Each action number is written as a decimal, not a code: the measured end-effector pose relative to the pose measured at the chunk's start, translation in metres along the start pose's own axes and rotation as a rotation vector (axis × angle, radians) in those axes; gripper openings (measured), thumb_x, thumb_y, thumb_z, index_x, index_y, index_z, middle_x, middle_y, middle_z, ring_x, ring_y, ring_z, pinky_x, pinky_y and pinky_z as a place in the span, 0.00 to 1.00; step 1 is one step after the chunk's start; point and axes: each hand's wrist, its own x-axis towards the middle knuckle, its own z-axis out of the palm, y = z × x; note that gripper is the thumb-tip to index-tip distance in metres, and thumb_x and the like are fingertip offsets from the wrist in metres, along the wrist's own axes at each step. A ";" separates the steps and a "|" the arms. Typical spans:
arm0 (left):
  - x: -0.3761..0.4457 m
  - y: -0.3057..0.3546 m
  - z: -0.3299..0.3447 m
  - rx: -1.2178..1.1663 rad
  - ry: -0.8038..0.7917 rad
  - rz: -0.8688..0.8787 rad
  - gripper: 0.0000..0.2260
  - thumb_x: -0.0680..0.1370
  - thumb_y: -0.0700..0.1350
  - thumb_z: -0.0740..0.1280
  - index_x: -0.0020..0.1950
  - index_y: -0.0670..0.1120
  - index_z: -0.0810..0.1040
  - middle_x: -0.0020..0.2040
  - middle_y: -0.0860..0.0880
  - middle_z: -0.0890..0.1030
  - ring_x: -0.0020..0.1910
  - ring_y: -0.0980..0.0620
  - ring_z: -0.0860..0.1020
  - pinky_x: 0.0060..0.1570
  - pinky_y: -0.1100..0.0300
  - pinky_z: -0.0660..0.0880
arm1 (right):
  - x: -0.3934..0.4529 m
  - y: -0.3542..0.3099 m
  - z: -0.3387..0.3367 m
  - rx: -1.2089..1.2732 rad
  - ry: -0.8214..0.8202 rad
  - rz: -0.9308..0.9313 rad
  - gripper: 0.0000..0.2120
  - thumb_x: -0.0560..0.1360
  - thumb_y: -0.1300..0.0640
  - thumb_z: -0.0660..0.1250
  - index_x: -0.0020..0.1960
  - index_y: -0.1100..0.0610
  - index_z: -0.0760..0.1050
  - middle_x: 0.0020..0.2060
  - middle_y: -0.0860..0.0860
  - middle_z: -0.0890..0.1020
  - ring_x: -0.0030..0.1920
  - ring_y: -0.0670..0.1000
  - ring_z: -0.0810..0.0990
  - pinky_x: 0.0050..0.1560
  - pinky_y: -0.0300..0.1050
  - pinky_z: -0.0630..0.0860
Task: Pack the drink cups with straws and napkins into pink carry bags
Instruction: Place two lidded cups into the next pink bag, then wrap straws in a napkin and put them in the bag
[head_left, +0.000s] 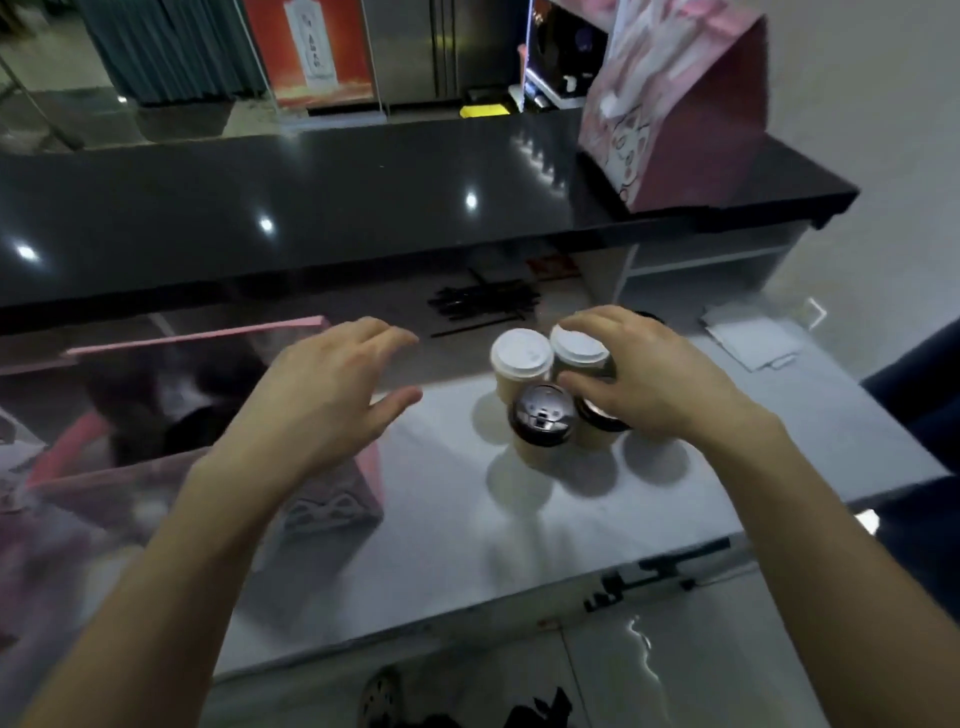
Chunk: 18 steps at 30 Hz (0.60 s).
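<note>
Several paper drink cups stand bunched on the grey worktop (519, 530): two with white lids (522, 353) at the back and two with black lids (543, 422) in front. My right hand (639, 374) curls round the right white-lidded cup (579, 347), thumb on its near side and fingers over its far rim. My left hand (327, 395) hovers open above an open pink carry bag (332, 506) at the left, holding nothing. Black straws (483, 304) lie in a heap behind the cups. White napkins (748, 338) lie at the right.
A raised glossy black counter (363, 208) runs across behind the worktop. A packed pink bag (680, 109) stands on its right end. The worktop's front edge drops to the floor close below my arms. A dark blue seat or cloth sits at far right.
</note>
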 end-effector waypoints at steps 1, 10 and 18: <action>0.007 0.023 0.008 -0.016 -0.006 -0.007 0.27 0.83 0.62 0.68 0.80 0.54 0.73 0.74 0.53 0.77 0.72 0.48 0.77 0.65 0.45 0.78 | -0.012 0.025 0.000 -0.001 -0.009 0.034 0.30 0.80 0.40 0.72 0.79 0.47 0.72 0.76 0.45 0.74 0.71 0.54 0.77 0.69 0.53 0.75; 0.084 0.167 0.070 -0.075 -0.113 0.035 0.21 0.84 0.60 0.67 0.76 0.58 0.75 0.73 0.57 0.77 0.71 0.49 0.77 0.59 0.48 0.78 | -0.066 0.204 0.024 0.048 -0.061 0.304 0.20 0.83 0.46 0.68 0.74 0.49 0.77 0.68 0.50 0.80 0.63 0.56 0.82 0.63 0.54 0.78; 0.175 0.221 0.110 -0.170 -0.131 0.047 0.21 0.84 0.56 0.70 0.76 0.52 0.78 0.73 0.51 0.79 0.71 0.46 0.77 0.65 0.45 0.77 | 0.003 0.307 0.093 0.173 -0.053 0.558 0.11 0.82 0.55 0.69 0.60 0.57 0.84 0.56 0.57 0.86 0.57 0.62 0.84 0.53 0.50 0.77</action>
